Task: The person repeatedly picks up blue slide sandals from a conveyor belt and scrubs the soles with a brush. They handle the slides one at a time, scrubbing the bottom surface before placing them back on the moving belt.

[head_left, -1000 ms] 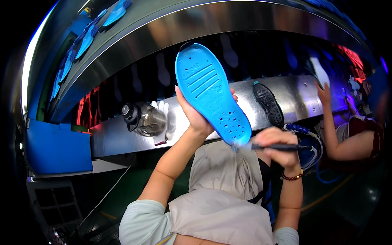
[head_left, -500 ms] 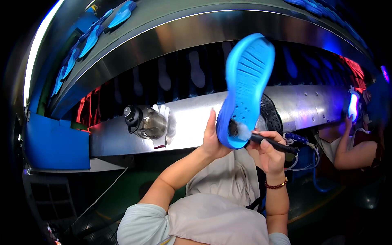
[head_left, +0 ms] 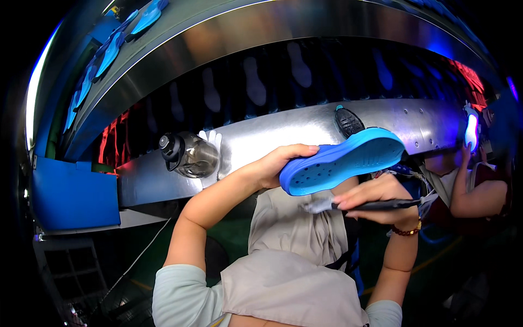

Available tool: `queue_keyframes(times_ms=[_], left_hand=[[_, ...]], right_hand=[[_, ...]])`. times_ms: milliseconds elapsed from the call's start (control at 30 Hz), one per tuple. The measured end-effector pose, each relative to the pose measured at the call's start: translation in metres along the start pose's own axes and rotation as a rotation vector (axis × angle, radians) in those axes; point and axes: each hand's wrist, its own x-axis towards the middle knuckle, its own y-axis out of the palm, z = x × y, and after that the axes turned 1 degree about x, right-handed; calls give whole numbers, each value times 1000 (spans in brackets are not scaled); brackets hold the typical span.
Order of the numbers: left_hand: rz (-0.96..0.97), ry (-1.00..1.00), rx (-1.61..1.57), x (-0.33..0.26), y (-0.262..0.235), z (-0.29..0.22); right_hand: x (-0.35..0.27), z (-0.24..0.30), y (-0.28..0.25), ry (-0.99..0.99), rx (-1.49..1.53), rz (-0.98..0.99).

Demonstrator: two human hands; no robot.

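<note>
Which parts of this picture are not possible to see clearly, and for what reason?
- Head view: underside of the blue shoe sole faces away; left hand covers its heel end.
- Head view: brush bristles are blurred; right hand hides most of the handle.
- Head view: co-worker's hand at the right rim is dark and distorted.
- Head view: bottle contents are not readable.

Sole (head_left: 343,159) above brush (head_left: 376,205) (just beside), bottle (head_left: 188,155) left — on ledge (head_left: 272,136)
</note>
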Motion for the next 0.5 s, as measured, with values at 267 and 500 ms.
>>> queue_keyframes(times_ms=[267, 500], left_hand=[[13, -166, 183, -3, -11, -6], [-116, -147, 83, -12, -19, -6]], right_hand=[[-4, -1, -19, 96, -101, 86], [-16, -18, -18, 122, -74, 10]])
